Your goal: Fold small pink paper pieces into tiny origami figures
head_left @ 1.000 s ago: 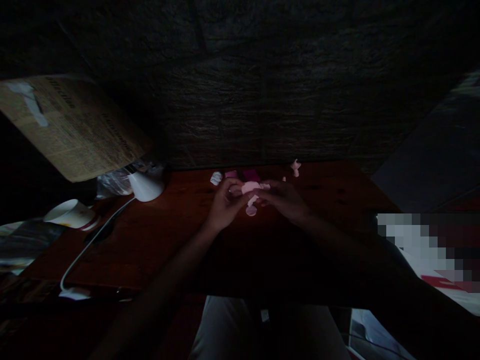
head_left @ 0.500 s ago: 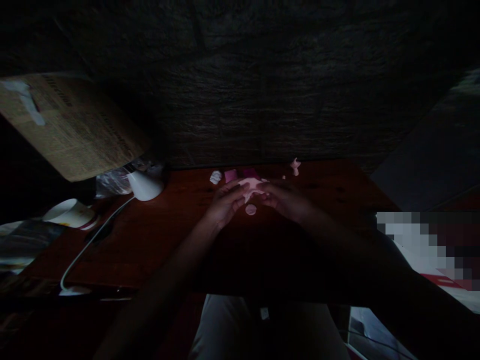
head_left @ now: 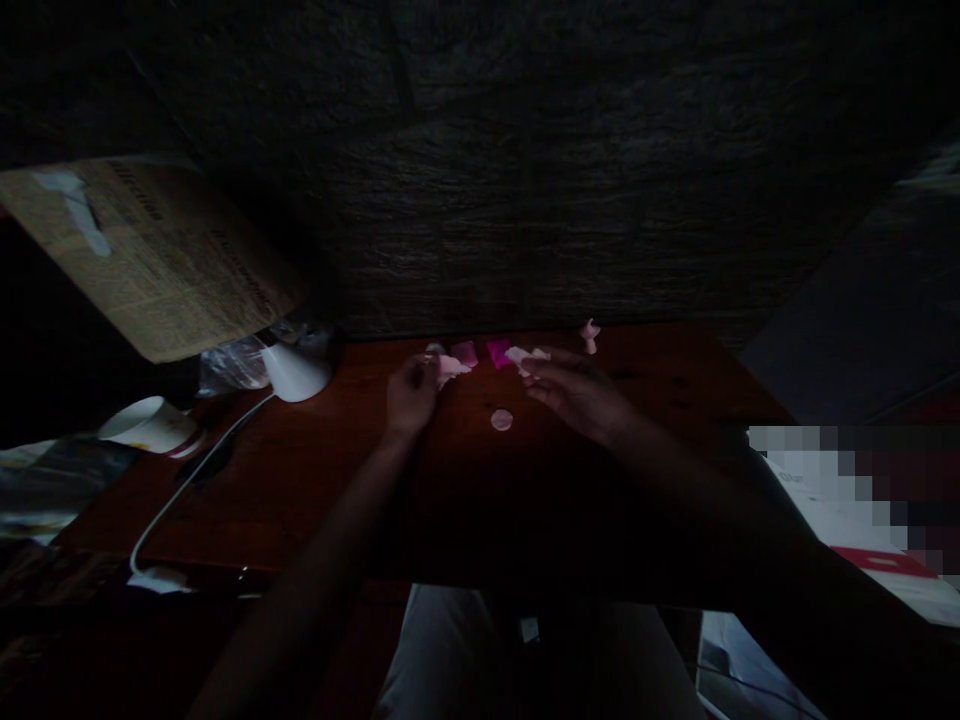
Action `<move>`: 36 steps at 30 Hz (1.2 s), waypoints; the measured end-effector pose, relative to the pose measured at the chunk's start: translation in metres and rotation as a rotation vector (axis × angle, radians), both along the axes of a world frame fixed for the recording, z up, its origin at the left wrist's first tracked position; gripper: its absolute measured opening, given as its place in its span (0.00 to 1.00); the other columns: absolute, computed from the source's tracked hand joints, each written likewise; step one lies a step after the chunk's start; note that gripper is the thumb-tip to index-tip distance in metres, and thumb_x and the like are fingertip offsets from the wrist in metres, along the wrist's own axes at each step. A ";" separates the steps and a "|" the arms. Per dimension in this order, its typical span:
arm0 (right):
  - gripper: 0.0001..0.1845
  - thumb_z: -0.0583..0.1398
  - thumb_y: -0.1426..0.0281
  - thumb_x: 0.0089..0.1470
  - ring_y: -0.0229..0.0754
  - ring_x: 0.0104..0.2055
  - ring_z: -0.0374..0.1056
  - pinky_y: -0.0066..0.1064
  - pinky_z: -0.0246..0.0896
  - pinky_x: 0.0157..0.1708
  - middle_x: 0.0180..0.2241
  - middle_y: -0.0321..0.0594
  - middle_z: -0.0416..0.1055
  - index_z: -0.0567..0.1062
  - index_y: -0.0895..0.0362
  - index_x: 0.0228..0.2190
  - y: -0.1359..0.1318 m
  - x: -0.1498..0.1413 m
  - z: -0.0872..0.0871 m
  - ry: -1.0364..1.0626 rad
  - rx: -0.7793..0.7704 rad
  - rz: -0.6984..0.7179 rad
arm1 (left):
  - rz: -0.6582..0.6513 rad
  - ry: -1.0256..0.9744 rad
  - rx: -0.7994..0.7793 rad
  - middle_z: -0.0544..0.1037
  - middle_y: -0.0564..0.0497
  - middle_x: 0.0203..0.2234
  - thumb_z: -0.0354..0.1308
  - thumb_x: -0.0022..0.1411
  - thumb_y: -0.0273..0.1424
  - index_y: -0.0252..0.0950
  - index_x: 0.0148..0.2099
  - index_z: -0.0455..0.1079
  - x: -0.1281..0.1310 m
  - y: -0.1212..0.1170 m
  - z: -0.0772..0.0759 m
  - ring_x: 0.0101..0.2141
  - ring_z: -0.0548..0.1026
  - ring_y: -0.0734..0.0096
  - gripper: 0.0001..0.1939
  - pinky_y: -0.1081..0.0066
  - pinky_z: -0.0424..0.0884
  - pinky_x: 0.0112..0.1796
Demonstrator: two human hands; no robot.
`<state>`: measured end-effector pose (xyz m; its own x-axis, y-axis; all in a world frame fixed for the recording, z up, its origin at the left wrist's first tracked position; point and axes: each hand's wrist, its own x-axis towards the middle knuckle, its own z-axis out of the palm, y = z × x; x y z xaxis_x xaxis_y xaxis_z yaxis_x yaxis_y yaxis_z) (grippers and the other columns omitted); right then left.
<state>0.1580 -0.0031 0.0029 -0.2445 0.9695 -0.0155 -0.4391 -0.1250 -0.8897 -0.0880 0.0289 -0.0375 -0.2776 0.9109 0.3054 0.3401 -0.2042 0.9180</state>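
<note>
Over the table my left hand [head_left: 412,393] is closed on a ragged piece of pale pink modelling clay [head_left: 453,368]. A second piece of pale pink clay [head_left: 535,357] is pinched in my right hand [head_left: 574,392]. The two hands are apart. Between and below them a flat, round pink disc [head_left: 502,420] lies on the wood. Behind the hands are a dull pink square [head_left: 466,352] and a brighter magenta square [head_left: 498,352]. A white lump [head_left: 435,349] is partly hidden behind my left hand.
A small pink shaped piece [head_left: 590,336] stands at the table's back right. To the left are a white cone-shaped lamp [head_left: 296,373] with its cable, a paper cup [head_left: 154,425], a clear plastic bag [head_left: 232,367] and a cardboard box [head_left: 150,260]. A dark wall [head_left: 480,200] rises behind.
The pink clay stretched between both hands is now in two separate pieces, one in each hand. My left hand has moved left, uncovering the squares and the disc more.
</note>
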 end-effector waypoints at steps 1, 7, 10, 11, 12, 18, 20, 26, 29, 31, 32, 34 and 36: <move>0.16 0.75 0.68 0.37 0.34 0.32 0.70 0.28 0.67 0.36 0.31 0.33 0.78 0.81 0.53 0.31 -0.001 -0.002 -0.001 -0.012 -0.004 0.006 | -0.029 0.180 0.021 0.83 0.43 0.37 0.62 0.64 0.38 0.37 0.40 0.77 0.003 -0.002 -0.002 0.40 0.80 0.57 0.10 0.62 0.75 0.45; 0.17 0.76 0.66 0.36 0.39 0.38 0.75 0.29 0.69 0.35 0.34 0.35 0.80 0.81 0.52 0.31 -0.004 -0.007 -0.006 -0.078 0.043 0.039 | 0.052 0.472 0.261 0.79 0.37 0.54 0.59 0.65 0.31 0.34 0.52 0.78 0.019 -0.014 0.003 0.58 0.73 0.48 0.16 0.51 0.65 0.61; 0.15 0.76 0.64 0.38 0.40 0.40 0.76 0.31 0.72 0.41 0.37 0.37 0.81 0.83 0.52 0.31 -0.003 -0.008 -0.009 -0.059 0.046 0.038 | -0.135 0.270 0.280 0.82 0.42 0.51 0.56 0.70 0.37 0.37 0.54 0.78 0.033 -0.025 0.010 0.50 0.80 0.58 0.17 0.58 0.74 0.54; 0.16 0.76 0.63 0.38 0.40 0.40 0.76 0.32 0.73 0.43 0.37 0.37 0.82 0.84 0.52 0.32 -0.003 -0.008 -0.010 -0.042 0.038 0.030 | -0.228 0.194 0.254 0.83 0.43 0.49 0.57 0.70 0.39 0.37 0.53 0.79 0.038 -0.028 0.012 0.46 0.82 0.59 0.17 0.60 0.77 0.51; 0.16 0.77 0.63 0.38 0.40 0.40 0.76 0.33 0.73 0.45 0.38 0.38 0.82 0.84 0.52 0.32 -0.003 -0.009 -0.012 -0.027 0.029 0.024 | -0.295 0.147 0.249 0.84 0.44 0.48 0.58 0.69 0.41 0.37 0.52 0.80 0.043 -0.030 0.012 0.46 0.82 0.60 0.17 0.61 0.77 0.51; 0.17 0.77 0.63 0.38 0.42 0.42 0.78 0.39 0.71 0.51 0.36 0.37 0.83 0.84 0.51 0.33 -0.001 -0.013 -0.020 0.014 0.017 0.054 | -0.484 -0.013 0.198 0.84 0.44 0.49 0.63 0.65 0.45 0.39 0.52 0.81 0.052 -0.034 0.014 0.48 0.82 0.59 0.19 0.60 0.77 0.52; 0.15 0.76 0.62 0.39 0.42 0.42 0.78 0.39 0.71 0.51 0.36 0.37 0.83 0.84 0.50 0.32 -0.001 -0.014 -0.023 0.005 0.026 0.051 | -0.513 -0.052 0.174 0.84 0.44 0.50 0.64 0.65 0.44 0.39 0.52 0.81 0.051 -0.034 0.014 0.49 0.82 0.58 0.19 0.59 0.78 0.52; 0.16 0.76 0.61 0.42 0.42 0.43 0.77 0.39 0.71 0.51 0.37 0.39 0.82 0.85 0.52 0.34 -0.002 -0.013 -0.023 -0.034 0.035 0.097 | -0.501 -0.129 0.121 0.86 0.46 0.45 0.71 0.58 0.40 0.39 0.48 0.82 0.050 -0.030 0.010 0.46 0.84 0.59 0.18 0.58 0.79 0.51; 0.17 0.75 0.61 0.43 0.42 0.44 0.77 0.38 0.70 0.51 0.39 0.40 0.82 0.85 0.53 0.36 -0.002 -0.012 -0.021 -0.040 0.040 0.160 | -0.525 -0.147 0.098 0.85 0.44 0.45 0.73 0.55 0.41 0.38 0.49 0.81 0.048 -0.027 0.007 0.47 0.83 0.57 0.22 0.57 0.79 0.51; 0.17 0.75 0.61 0.43 0.42 0.45 0.77 0.38 0.70 0.52 0.39 0.39 0.82 0.85 0.53 0.36 -0.002 -0.011 -0.021 -0.022 0.057 0.187 | -0.580 -0.158 0.087 0.85 0.44 0.47 0.73 0.55 0.43 0.38 0.50 0.81 0.046 -0.026 0.006 0.48 0.83 0.56 0.24 0.57 0.79 0.50; 0.17 0.75 0.61 0.44 0.42 0.45 0.77 0.38 0.69 0.53 0.39 0.39 0.83 0.85 0.52 0.37 -0.002 -0.010 -0.020 -0.009 0.066 0.202 | -0.606 -0.163 0.086 0.85 0.44 0.48 0.72 0.55 0.44 0.39 0.51 0.81 0.046 -0.026 0.006 0.48 0.83 0.56 0.23 0.58 0.79 0.50; 0.16 0.75 0.61 0.45 0.42 0.45 0.76 0.38 0.70 0.53 0.40 0.39 0.83 0.85 0.52 0.37 -0.001 -0.008 -0.021 0.000 0.070 0.242 | -0.639 -0.157 0.098 0.84 0.44 0.48 0.71 0.57 0.44 0.40 0.51 0.81 0.046 -0.027 0.007 0.48 0.83 0.57 0.22 0.59 0.79 0.50; 0.16 0.75 0.61 0.46 0.41 0.44 0.77 0.38 0.70 0.52 0.41 0.39 0.83 0.85 0.52 0.37 0.000 -0.006 -0.022 -0.008 0.038 0.281 | -0.640 -0.115 0.124 0.85 0.45 0.48 0.71 0.58 0.41 0.40 0.50 0.81 0.046 -0.030 0.009 0.48 0.83 0.58 0.19 0.59 0.79 0.50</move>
